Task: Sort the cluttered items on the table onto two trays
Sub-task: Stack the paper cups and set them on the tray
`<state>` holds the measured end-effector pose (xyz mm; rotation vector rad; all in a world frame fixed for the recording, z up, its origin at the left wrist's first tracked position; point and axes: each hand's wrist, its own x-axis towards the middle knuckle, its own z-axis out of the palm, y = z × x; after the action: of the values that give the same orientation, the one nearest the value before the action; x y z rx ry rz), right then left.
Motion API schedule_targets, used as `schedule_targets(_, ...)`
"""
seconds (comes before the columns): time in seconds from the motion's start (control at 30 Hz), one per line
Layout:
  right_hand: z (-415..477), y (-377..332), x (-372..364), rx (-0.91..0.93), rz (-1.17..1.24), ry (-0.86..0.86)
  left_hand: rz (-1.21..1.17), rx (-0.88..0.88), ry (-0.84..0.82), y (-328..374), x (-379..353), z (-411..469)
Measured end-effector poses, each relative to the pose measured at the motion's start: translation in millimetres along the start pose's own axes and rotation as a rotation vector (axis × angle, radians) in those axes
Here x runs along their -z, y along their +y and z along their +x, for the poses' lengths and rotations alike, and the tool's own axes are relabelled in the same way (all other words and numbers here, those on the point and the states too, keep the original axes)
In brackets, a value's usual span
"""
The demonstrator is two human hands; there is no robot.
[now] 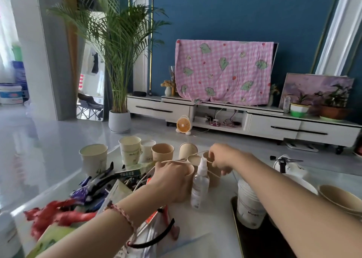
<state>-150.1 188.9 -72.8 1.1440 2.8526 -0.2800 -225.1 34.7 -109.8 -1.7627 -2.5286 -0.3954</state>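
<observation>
- The left hand [170, 181] is seen from the back. Its fingers are curled round a tan paper cup [189, 181], which it grips at its far side, upright on the pale glossy table [215, 228].
- The right hand [222, 158] is beyond and to the right of the left one. Its fingers are bent downward over the rim of a second tan paper cup [214, 179].
- A thin white cord [141, 179] rises from the clutter left of the left hand and arcs over its knuckles toward the right hand's fingers. Whether the right hand pinches the cord, holds the cup or holds nothing cannot be told.
- A clear plastic spray bottle [199, 187] stands between the two hands, just beside both tan cups.
- Under the right forearm, a white paper cup [248, 208] sits on a dark tray [252, 244].
- Beyond both hands stands a row of white and tan paper cups [130, 150].
- Left of the left forearm lies a heap with dark-handled pliers [101, 177] and a crumpled red wrapper [51, 214].
- Just right of the left wrist lies a black hair band [156, 238].
</observation>
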Motion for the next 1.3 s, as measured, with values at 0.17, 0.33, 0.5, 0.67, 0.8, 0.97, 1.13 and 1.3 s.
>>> schedule_targets(0.17, 5.0, -0.1, -3.1, 0.023, -0.102, 0.049, -0.117, 0.0, -0.012, -22.6, 6.4, 12.5)
schedule_targets(0.33, -7.6, 3.7, 11.4, 0.082, -0.041, 0.187, -0.147, 0.038, 0.04, -17.8, 51.4, 13.2)
schedule_targets(0.5, -38.7, 18.3, 40.4, 0.208, 0.171, 0.445, -0.111, 0.093, 0.094, -3.7, 102.2, 3.4)
schedule_targets(0.67, -105.2, 67.6, 78.0, 0.157, 0.392, 0.798, -0.251, -0.08, 0.429, 68.0, 129.6, 0.1)
schedule_targets(0.8, -154.4, 134.0, 84.4, -0.024, 0.458, 1.107, -0.425, -0.308, 0.496, 152.0, 111.1, 11.9)
schedule_targets(0.97, -186.9, 198.5, 68.4, -0.305, 0.477, 1.313, -0.304, -0.384, 0.408, 238.6, 42.8, 48.9)
schedule_targets(1.13, -177.9, 227.1, 63.7, -0.297, 0.407, 1.284, -0.184, -0.351, 0.257, 261.9, -5.4, 68.5)
schedule_targets(1.3, -171.2, 232.8, 64.1, -0.174, 0.384, 1.188, -0.205, -0.338, 0.122, 253.1, -28.3, 84.1)
